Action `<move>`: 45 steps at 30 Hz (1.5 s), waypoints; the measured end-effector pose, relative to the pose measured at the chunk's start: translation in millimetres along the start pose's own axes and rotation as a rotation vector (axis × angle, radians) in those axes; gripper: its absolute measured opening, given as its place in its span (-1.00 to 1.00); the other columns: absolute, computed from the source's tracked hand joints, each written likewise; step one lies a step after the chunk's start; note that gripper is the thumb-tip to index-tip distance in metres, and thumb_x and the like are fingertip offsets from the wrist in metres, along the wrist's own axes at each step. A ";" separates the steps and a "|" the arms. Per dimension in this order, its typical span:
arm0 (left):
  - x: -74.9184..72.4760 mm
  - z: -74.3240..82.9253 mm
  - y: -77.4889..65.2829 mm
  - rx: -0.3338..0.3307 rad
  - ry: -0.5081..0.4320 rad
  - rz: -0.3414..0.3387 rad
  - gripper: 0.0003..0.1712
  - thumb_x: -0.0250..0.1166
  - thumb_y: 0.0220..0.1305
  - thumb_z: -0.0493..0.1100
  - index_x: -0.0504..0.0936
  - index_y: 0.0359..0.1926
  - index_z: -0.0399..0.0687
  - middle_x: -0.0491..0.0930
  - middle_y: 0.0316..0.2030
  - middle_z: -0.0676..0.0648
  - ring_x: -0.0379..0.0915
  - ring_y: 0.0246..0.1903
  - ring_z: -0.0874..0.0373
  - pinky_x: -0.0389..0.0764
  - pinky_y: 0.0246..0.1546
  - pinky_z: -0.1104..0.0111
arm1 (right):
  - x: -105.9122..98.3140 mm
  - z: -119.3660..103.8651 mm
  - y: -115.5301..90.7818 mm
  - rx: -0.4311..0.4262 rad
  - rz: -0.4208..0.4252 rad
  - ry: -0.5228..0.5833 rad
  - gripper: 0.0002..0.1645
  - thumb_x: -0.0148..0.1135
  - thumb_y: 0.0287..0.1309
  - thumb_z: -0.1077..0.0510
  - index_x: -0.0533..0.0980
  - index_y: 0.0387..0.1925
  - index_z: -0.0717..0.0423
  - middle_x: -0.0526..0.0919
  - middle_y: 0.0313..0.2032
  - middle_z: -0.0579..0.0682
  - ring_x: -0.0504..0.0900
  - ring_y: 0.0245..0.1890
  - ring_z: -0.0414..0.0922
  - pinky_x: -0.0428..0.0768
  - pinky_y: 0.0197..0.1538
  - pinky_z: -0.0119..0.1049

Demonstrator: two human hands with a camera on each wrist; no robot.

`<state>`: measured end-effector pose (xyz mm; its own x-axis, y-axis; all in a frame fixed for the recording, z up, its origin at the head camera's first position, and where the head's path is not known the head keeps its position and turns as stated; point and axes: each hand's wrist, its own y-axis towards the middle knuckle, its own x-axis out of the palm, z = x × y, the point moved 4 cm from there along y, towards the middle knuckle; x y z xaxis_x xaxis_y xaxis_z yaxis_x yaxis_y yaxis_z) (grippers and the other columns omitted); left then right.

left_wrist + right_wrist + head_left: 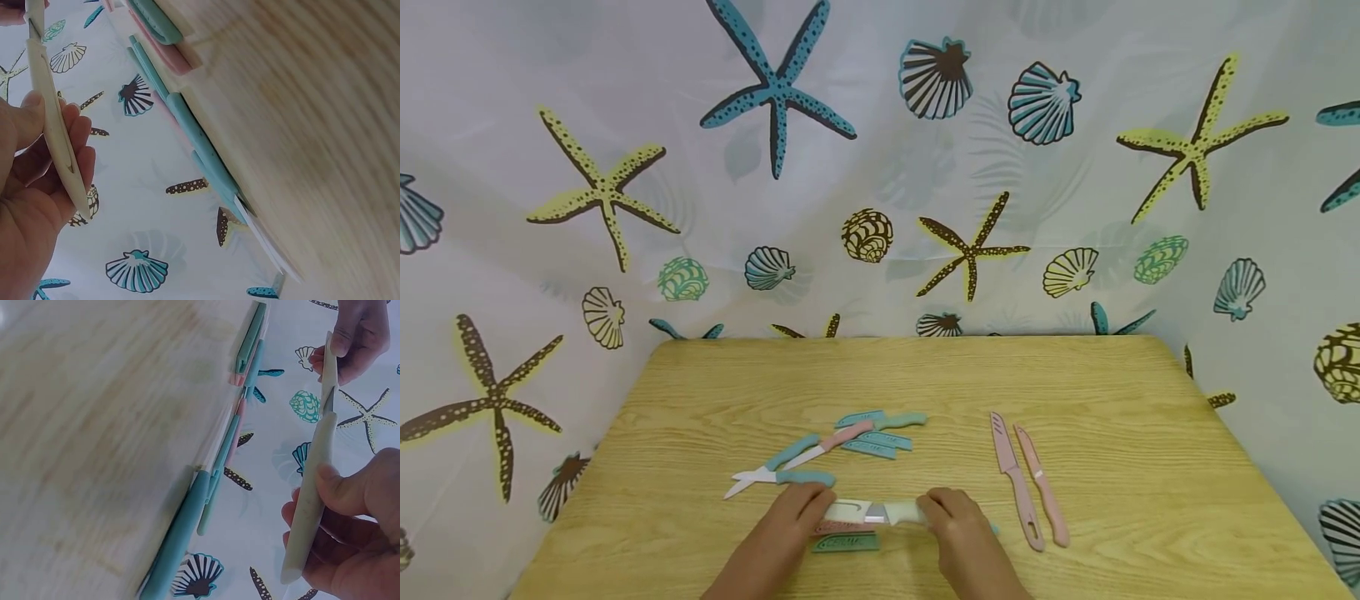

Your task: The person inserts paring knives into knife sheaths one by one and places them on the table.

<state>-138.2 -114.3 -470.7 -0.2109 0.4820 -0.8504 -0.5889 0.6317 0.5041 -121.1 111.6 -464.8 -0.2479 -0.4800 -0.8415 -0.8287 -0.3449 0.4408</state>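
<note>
Over the front of the table, my left hand (796,515) grips a cream blade sheath (55,115) between thumb and fingers. My right hand (957,515) holds the cream handle (310,497) of a knife. Its blade (876,513) sits mostly inside the sheath, and a short stretch of it shows between sheath and handle. Below the sheath on the table lie a pink sheath (842,527) and a green sheath (846,543). A bit of something blue (995,529) peeks out beside the right hand; most of it is hidden.
Left of centre lie two blue-handled knives (805,477) with bare white blades and a pink-handled knife (852,432). Near them are a green-handled knife (904,421) and several blue sheaths (870,449). Two pink knives in sheaths (1021,496) rest on the right. Patterned cloth (865,167) surrounds the table.
</note>
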 end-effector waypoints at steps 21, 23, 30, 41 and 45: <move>3.9 4.6 1.6 0.013 0.033 -0.015 -0.47 0.43 0.00 -0.40 0.54 0.06 -0.21 0.47 -0.01 -0.06 0.40 0.04 0.10 0.55 0.00 0.34 | 2.3 -4.5 2.7 -0.031 -0.058 -0.020 -0.59 0.43 -0.21 0.51 0.63 -0.20 0.28 0.62 -0.22 0.13 0.62 -0.22 -0.01 0.66 -0.16 -0.27; 4.2 4.4 1.7 0.016 0.028 -0.023 -0.47 0.43 0.01 -0.40 0.53 0.06 -0.20 0.47 -0.01 -0.06 0.40 0.04 0.10 0.55 0.00 0.33 | 2.0 -4.9 2.5 -0.034 -0.083 -0.025 -0.58 0.40 -0.19 0.54 0.63 -0.18 0.29 0.61 -0.22 0.13 0.62 -0.24 -0.03 0.66 -0.17 -0.30; 4.3 4.8 2.7 0.052 0.015 -0.031 -0.63 -0.12 0.53 -0.15 0.50 0.11 -0.23 0.46 -0.02 -0.11 0.42 0.01 0.09 0.57 -0.03 0.33 | 2.3 -1.5 2.1 -0.024 -0.178 -0.085 -0.56 0.41 -0.19 0.55 0.63 -0.18 0.24 0.63 -0.23 0.08 0.57 -0.24 -0.04 0.63 -0.14 -0.29; 11.9 -4.4 14.3 -0.070 0.118 -0.065 -0.24 0.45 0.07 -0.31 0.34 0.28 -0.35 0.48 0.08 -0.21 0.46 0.06 -0.02 0.60 -0.04 0.27 | -14.3 21.4 -2.6 0.077 -0.179 -0.107 -0.60 0.48 -0.17 0.36 0.62 -0.17 0.21 0.64 -0.20 0.03 0.53 -0.24 -0.08 0.60 -0.12 -0.25; 14.8 -12.2 11.8 -0.112 0.194 -0.100 -0.35 0.47 0.06 -0.23 0.47 0.17 -0.33 0.50 0.04 -0.19 0.46 0.03 -0.02 0.60 -0.04 0.26 | -26.2 42.4 -8.6 0.173 -0.113 -0.092 -0.61 0.49 -0.21 0.35 0.62 -0.21 0.28 0.65 -0.24 0.07 0.56 -0.28 -0.06 0.63 -0.17 -0.27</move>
<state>-157.8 -107.1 -479.1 -0.2865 0.2877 -0.9139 -0.6950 0.5941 0.4049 -128.8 161.3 -459.8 -0.1866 -0.3677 -0.9110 -0.9256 -0.2451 0.2885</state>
